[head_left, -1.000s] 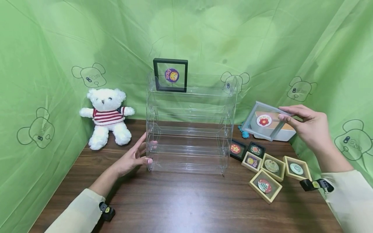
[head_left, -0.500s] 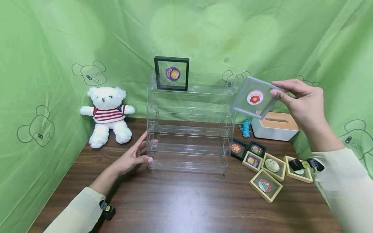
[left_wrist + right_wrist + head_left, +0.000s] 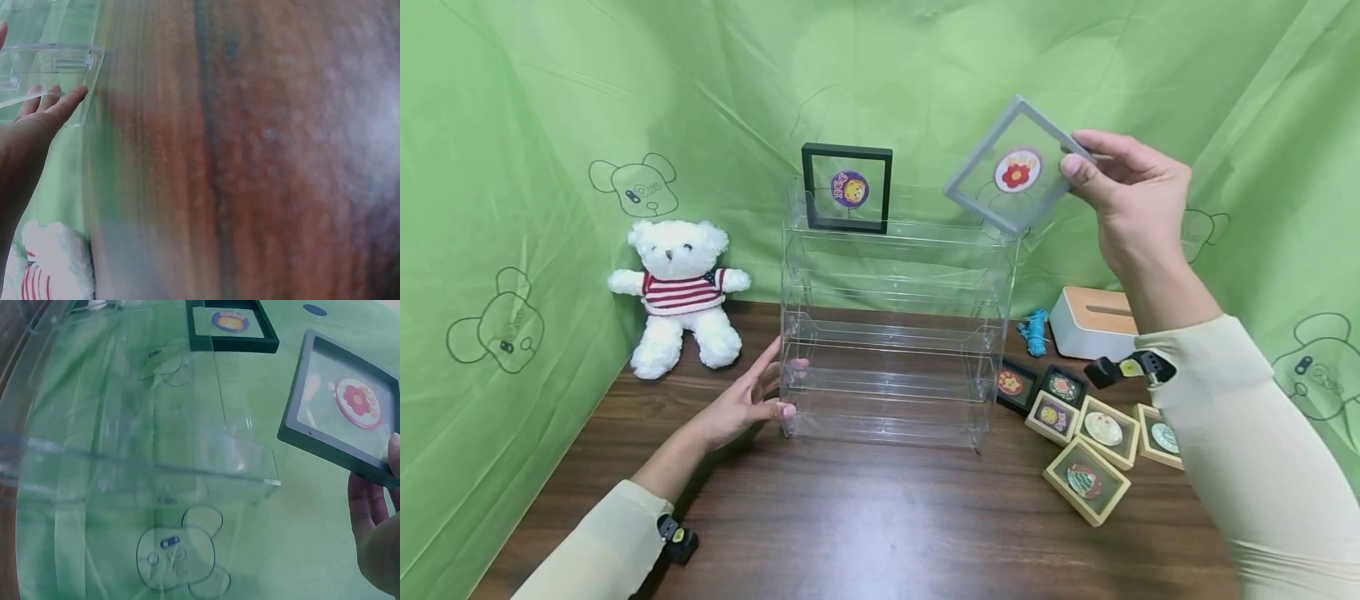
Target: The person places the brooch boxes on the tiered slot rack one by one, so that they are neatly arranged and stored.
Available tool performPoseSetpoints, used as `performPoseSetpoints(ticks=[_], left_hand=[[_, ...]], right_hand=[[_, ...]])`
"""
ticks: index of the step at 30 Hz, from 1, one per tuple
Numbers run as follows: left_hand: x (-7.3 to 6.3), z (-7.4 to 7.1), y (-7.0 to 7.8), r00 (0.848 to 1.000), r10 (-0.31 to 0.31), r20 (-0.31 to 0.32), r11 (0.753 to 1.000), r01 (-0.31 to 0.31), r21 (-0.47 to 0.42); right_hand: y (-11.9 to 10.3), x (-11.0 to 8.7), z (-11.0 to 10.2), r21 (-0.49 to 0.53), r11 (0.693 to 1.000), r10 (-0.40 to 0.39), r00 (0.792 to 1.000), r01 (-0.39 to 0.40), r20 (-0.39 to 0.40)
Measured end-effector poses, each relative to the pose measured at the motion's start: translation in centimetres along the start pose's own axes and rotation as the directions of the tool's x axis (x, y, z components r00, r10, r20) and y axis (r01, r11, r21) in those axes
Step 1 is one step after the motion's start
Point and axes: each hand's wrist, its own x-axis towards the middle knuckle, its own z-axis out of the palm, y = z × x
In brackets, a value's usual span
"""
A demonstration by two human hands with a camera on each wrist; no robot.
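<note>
A tiered clear acrylic display rack (image 3: 887,335) stands on the table, with a black-edged clear frame (image 3: 848,227) on the left of its top tier. My left hand (image 3: 733,417) touches the rack's lower left side, fingers fairly straight and thumb at the front edge. In the right wrist view, my right hand (image 3: 378,540) pinches a grey-edged clear frame (image 3: 357,453) by one corner. The frame holds a round badge (image 3: 1018,171) with a red flower. Tilted cornerwise, it is held up by the rack's top right, apart from the black-edged frame.
Several small wooden-edged and black-edged frames (image 3: 1086,483) lie right of the rack. Behind them are a blue cord bundle (image 3: 1034,333) and a tissue box (image 3: 1093,325), partly covered by my right arm. A white teddy bear (image 3: 679,283) sits left, before the green cloth (image 3: 722,75).
My right hand has lifted the grey-edged frame up and left, from in front of the tissue box to near the rack's top right. My left hand stays at the rack's side.
</note>
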Motion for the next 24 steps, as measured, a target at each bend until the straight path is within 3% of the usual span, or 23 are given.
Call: performPoseSetpoints(ticks=[7, 14, 20, 24], left_hand=[[0.0, -0.1, -0.1, 1.000, 0.002, -0.002, 1.000, -0.002, 0.023], [0.1, -0.1, -0.2, 1.000, 0.020, 0.002, 0.999, -0.020, 0.029], [0.0, -0.1, -0.2, 1.000, 0.010, -0.004, 1.000, -0.010, 0.020], [0.0, -0.1, -0.1, 1.000, -0.002, -0.011, 1.000, 0.002, 0.031]], right_hand=[[1.1, 1.6, 2.0, 0.079, 0.995, 0.064, 0.993, -0.056, -0.102], [3.1, 2.7, 2.2, 0.053, 0.997, 0.055, 0.984, -0.047, -0.168], [4.6, 2.8, 1.6, -0.065, 0.997, 0.031, 0.989, -0.040, -0.143], [5.4, 2.6, 1.2, -0.269, 0.963, -0.047, 0.995, 0.022, -0.087]])
